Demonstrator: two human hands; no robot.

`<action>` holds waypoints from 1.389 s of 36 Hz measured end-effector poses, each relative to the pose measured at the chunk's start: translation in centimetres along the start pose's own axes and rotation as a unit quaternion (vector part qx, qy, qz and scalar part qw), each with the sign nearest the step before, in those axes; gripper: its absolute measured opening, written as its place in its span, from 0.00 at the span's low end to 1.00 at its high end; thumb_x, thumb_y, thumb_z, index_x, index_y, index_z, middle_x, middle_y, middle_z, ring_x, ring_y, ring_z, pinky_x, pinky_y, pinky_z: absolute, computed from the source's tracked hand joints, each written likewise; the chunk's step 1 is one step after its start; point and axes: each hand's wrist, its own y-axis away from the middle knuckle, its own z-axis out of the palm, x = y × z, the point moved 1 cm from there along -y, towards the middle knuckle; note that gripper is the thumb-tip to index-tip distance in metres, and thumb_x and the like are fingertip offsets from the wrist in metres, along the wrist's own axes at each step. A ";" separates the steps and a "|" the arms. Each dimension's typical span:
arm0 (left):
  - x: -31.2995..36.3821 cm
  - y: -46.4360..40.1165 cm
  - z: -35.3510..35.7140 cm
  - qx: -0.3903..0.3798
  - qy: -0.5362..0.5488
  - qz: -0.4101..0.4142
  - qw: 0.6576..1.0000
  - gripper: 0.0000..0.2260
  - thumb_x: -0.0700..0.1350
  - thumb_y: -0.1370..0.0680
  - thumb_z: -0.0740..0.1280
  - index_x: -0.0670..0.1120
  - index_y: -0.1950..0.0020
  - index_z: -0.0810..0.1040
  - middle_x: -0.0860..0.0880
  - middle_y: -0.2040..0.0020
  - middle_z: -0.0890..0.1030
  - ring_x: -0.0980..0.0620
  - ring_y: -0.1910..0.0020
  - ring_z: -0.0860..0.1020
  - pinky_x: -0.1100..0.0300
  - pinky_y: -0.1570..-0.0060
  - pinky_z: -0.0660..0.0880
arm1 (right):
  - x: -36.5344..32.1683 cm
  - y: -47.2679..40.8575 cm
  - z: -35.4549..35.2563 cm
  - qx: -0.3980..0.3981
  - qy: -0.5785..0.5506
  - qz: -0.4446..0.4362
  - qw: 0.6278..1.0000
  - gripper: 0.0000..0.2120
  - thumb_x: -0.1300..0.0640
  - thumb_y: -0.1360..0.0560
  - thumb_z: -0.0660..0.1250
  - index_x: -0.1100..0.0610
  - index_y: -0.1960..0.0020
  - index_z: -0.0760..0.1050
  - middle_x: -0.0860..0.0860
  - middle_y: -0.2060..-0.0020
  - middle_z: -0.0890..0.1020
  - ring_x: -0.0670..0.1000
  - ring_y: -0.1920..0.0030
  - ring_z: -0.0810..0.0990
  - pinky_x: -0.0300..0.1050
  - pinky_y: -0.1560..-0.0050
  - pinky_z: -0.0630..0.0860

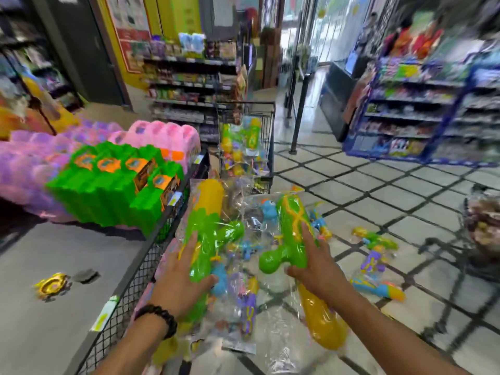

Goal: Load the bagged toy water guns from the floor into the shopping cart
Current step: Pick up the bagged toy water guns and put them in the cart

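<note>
Bagged toy water guns fill both of the person's hands: the left hand [181, 277], with a black bead bracelet [159, 319] at its wrist, has fingers and thumb curled round a green-and-yellow gun in clear plastic [205, 234], yellow tank pointing away, and the right hand [316, 263] grips a second bagged green gun [289, 239] the other way round, its yellow tank [322, 320] hanging down toward the person. Both bags are held up off the tiled floor [378, 190], side by side and nearly touching. Lower down to the right, more bagged guns lie loose on the tiles [374, 263], well apart from the hands. Straight ahead stands the black wire shopping cart [267, 136] with several bagged guns already inside [243, 147]. Just left of the held bags runs a low mesh-fronted display [135, 274] stacked with green [113, 190] and pink [162, 133] packaged toys. Blurred shelves of goods [422, 109] line the far side.
</note>
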 end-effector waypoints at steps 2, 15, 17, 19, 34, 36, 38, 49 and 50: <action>0.4 -0.5 -1.0 0.003 0.004 -0.001 1.000 0.51 0.68 0.33 0.73 0.77 0.25 0.37 0.42 0.19 0.58 0.42 0.22 0.63 0.39 0.29 0.68 | -1.1 -0.3 -0.9 0.018 0.002 0.000 1.000 0.58 0.43 0.29 0.78 0.27 0.23 0.33 0.60 0.22 0.56 0.65 0.30 0.74 0.59 0.35 0.75; 3.3 -3.1 -4.5 0.026 -0.017 0.031 0.999 0.49 0.63 0.28 0.73 0.75 0.24 0.37 0.45 0.22 0.59 0.44 0.35 0.77 0.50 0.39 0.77 | -3.7 -3.2 -4.0 0.064 -0.011 -0.030 0.997 0.57 0.41 0.29 0.77 0.29 0.21 0.34 0.63 0.21 0.56 0.63 0.33 0.76 0.60 0.35 0.76; 3.6 -3.7 -4.4 0.029 -0.020 0.032 0.999 0.48 0.63 0.27 0.73 0.74 0.23 0.37 0.45 0.21 0.59 0.44 0.35 0.77 0.50 0.40 0.77 | -3.5 -3.9 -4.2 0.064 -0.012 -0.031 0.997 0.56 0.40 0.29 0.77 0.29 0.21 0.34 0.63 0.22 0.57 0.63 0.35 0.77 0.60 0.36 0.76; 3.9 -4.4 -4.2 0.036 -0.021 0.030 0.999 0.48 0.64 0.27 0.73 0.74 0.23 0.37 0.45 0.21 0.58 0.43 0.34 0.77 0.50 0.40 0.77 | -3.2 -4.7 -4.4 0.066 -0.012 -0.035 0.997 0.56 0.40 0.28 0.76 0.30 0.21 0.34 0.63 0.22 0.57 0.63 0.37 0.78 0.58 0.38 0.77; 10.9 -14.1 0.0 0.048 -0.035 -0.010 0.998 0.47 0.65 0.26 0.72 0.72 0.22 0.38 0.44 0.19 0.55 0.43 0.31 0.75 0.51 0.39 0.74 | 3.6 -16.5 -11.6 0.084 -0.045 -0.043 0.995 0.57 0.42 0.29 0.78 0.30 0.20 0.36 0.60 0.27 0.64 0.63 0.36 0.75 0.55 0.44 0.75; 12.3 -15.9 0.6 0.057 -0.041 -0.020 0.997 0.47 0.64 0.26 0.72 0.72 0.22 0.38 0.42 0.18 0.55 0.42 0.27 0.72 0.49 0.36 0.73 | 4.8 -18.4 -13.2 0.089 -0.041 -0.039 0.994 0.56 0.40 0.30 0.77 0.27 0.22 0.35 0.59 0.26 0.63 0.63 0.34 0.74 0.59 0.40 0.77; 13.7 -17.6 1.2 0.066 -0.048 -0.027 0.996 0.48 0.64 0.27 0.72 0.73 0.22 0.38 0.41 0.19 0.56 0.42 0.29 0.73 0.48 0.37 0.74 | 5.8 -20.2 -14.6 0.086 -0.043 -0.045 0.994 0.56 0.40 0.30 0.77 0.26 0.22 0.35 0.59 0.26 0.63 0.63 0.34 0.74 0.61 0.39 0.77; 18.1 -25.7 5.5 0.081 -0.096 -0.059 0.990 0.48 0.65 0.26 0.71 0.71 0.22 0.36 0.43 0.19 0.57 0.42 0.34 0.77 0.48 0.42 0.77 | 10.1 -30.9 -17.8 0.046 -0.011 -0.053 0.997 0.57 0.42 0.29 0.77 0.30 0.21 0.35 0.60 0.24 0.61 0.64 0.33 0.74 0.60 0.41 0.77; 18.1 -26.5 5.6 0.082 -0.094 -0.061 0.990 0.48 0.64 0.26 0.72 0.71 0.22 0.36 0.43 0.19 0.57 0.42 0.35 0.77 0.49 0.42 0.77 | 10.0 -32.0 -17.8 0.043 -0.013 -0.058 0.997 0.57 0.42 0.29 0.77 0.31 0.21 0.35 0.60 0.24 0.61 0.64 0.33 0.74 0.60 0.41 0.77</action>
